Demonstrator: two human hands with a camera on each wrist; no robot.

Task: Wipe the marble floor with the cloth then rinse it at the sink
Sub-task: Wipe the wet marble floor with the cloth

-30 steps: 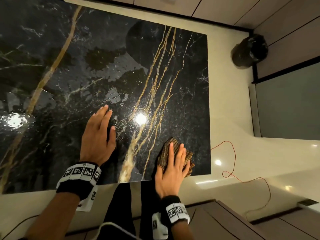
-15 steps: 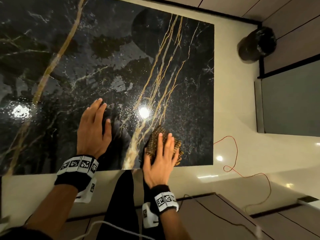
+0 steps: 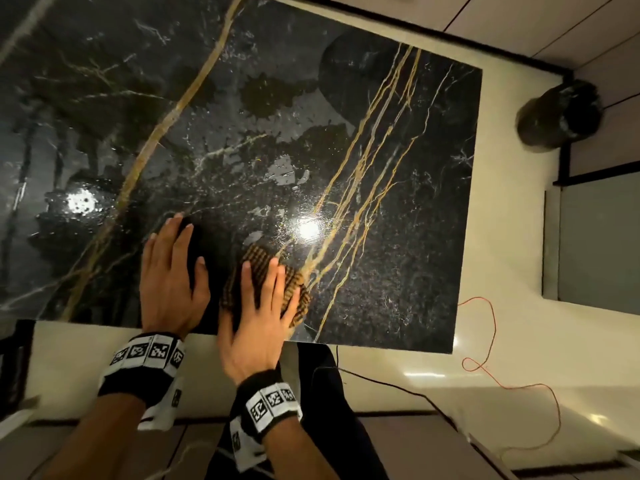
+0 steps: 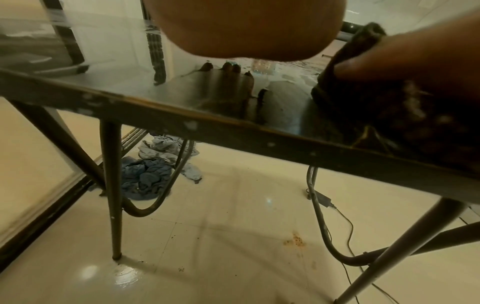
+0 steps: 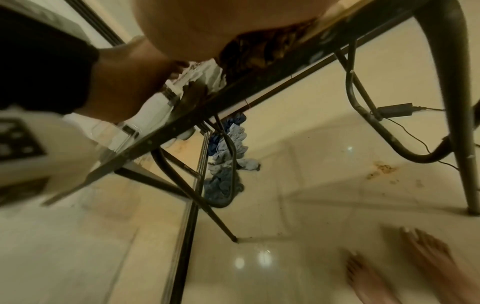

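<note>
A black marble slab (image 3: 381,237) with gold veins and wet patches fills the head view. A brown checked cloth (image 3: 263,261) lies bunched near the slab's near edge. My right hand (image 3: 259,306) presses on it with straight, spread fingers. Close to its left, my left hand (image 3: 169,278) lies flat on the bare marble, thumb almost touching the cloth. In the left wrist view the cloth (image 4: 376,115) shows dark under a right finger, beside the left palm (image 4: 246,30). The right wrist view catches the cloth (image 5: 259,49) at the slab's edge under the palm (image 5: 182,26).
The slab is a tabletop on thin metal legs (image 4: 111,185). A black bin (image 3: 561,116) stands at the far right; a red wire (image 3: 485,341) trails on the cream floor. Blue clothes (image 4: 153,170) and a power adapter (image 4: 323,200) lie underneath. Bare feet (image 5: 428,257) stand nearby.
My right hand has slid the cloth leftward along the near edge until it is next to the left hand. The left hand has stayed flat in place.
</note>
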